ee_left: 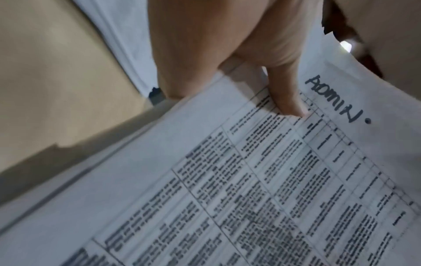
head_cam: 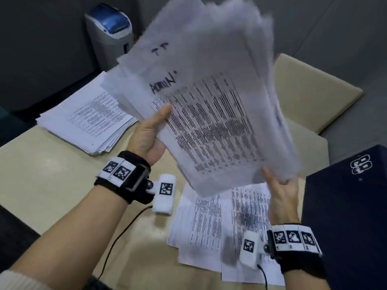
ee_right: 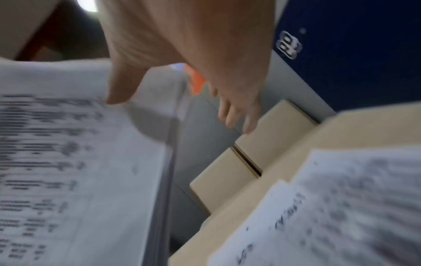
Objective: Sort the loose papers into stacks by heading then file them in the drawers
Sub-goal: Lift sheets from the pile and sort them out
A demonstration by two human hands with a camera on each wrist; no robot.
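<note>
I hold a thick sheaf of printed papers (head_cam: pixel 209 114) up above the beige table (head_cam: pixel 52 185). Its top sheet is a table headed "ADMIN" in handwriting (ee_left: pixel 337 100). My left hand (head_cam: pixel 157 126) grips the sheaf's left edge, with the thumb (ee_left: pixel 287 100) on the top sheet and the fingers hidden behind. My right hand (head_cam: pixel 276 181) is at the lower right corner. Its thumb (ee_right: pixel 116 90) touches the top sheet (ee_right: pixel 68 162), while the fingers (ee_right: pixel 237 111) hang loose beside the sheaf's edge. A sorted stack (head_cam: pixel 90 116) lies at the far left, and loose sheets (head_cam: pixel 219 222) lie under my hands.
A navy cabinet (head_cam: pixel 345 206) with a white logo stands at the right, next to the table. A grey bin with a blue lid (head_cam: pixel 111 28) stands behind the table. A second beige tabletop (head_cam: pixel 314 91) adjoins at the far right. Black cables (head_cam: pixel 117 237) run from both wrist cameras.
</note>
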